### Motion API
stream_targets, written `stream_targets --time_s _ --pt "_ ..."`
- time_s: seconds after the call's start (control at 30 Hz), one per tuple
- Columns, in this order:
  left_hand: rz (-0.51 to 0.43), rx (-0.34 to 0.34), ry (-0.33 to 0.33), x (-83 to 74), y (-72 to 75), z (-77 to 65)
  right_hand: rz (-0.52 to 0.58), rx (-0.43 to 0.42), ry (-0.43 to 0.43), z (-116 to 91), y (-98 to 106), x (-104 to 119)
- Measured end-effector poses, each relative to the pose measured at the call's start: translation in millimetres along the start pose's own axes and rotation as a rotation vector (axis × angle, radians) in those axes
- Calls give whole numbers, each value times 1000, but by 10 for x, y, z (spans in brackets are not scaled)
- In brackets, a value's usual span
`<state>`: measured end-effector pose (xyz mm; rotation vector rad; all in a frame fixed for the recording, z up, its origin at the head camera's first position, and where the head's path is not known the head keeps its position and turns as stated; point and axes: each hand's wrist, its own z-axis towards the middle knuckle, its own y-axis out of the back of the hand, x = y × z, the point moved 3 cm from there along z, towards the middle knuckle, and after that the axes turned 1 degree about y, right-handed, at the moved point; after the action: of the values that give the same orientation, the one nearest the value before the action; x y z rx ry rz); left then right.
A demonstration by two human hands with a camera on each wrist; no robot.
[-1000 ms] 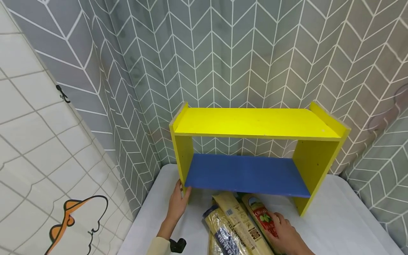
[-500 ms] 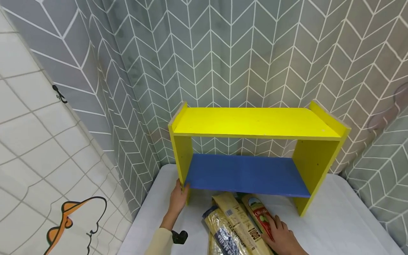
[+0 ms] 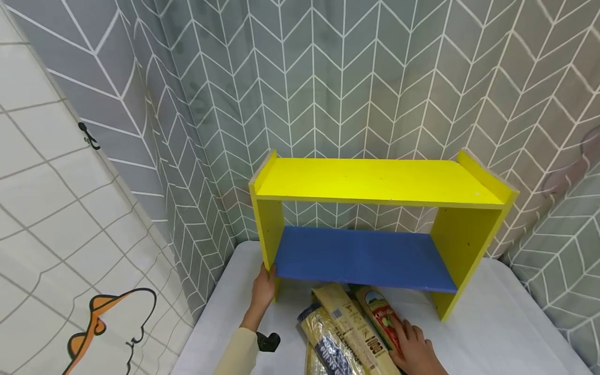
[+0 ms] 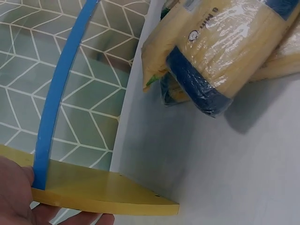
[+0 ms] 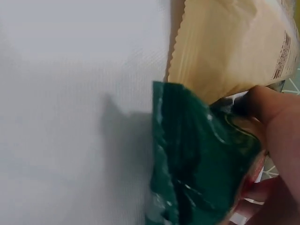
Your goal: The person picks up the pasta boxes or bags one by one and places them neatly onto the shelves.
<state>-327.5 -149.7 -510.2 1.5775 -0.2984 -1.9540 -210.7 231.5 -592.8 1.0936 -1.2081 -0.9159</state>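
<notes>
A yellow shelf unit (image 3: pixel 384 179) with a blue lower board (image 3: pixel 365 255) stands on the table. My left hand (image 3: pixel 263 288) grips the front edge of its left side panel; in the left wrist view the thumb lies on one side of the yellow panel (image 4: pixel 103 204) and fingers show on the other. My right hand (image 3: pixel 414 350) holds the edge of a long packet with a red label (image 3: pixel 385 319). The right wrist view shows this packet's crinkled green end (image 5: pixel 197 154) near the fingers. Beside it lie yellow pasta packets (image 3: pixel 349 328), one marked "la Sicilia".
A white cloth (image 3: pixel 506 317) covers the table. Patterned grey curtains (image 3: pixel 356 94) hang behind and on both sides. The packets' far ends reach under the blue board. A black heart-shaped piece (image 3: pixel 269 342) shows beside my left sleeve.
My left hand has moved up slightly and closed around the panel edge. My right hand has shifted a little left and down along the packet. Shelf and packets stay in nearly the same places.
</notes>
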Motion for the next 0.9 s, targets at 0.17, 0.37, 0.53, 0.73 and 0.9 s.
stream_targets --time_s 0.17,0.37,0.53,0.73,0.9 --pt "-1 -3 -12 -22 -5 8 -5 -50 -1 18 40 27" --pt "-3 -20 -34 -24 -8 46 -70 -171 -25 27 102 93" --pt "1 -10 -20 -4 14 62 -55 -205 4 30 117 58" --pt "15 10 -6 3 32 42 26 -215 17 14 176 42" --pt "10 44 4 -4 42 25 -12 -269 55 -24 219 64"
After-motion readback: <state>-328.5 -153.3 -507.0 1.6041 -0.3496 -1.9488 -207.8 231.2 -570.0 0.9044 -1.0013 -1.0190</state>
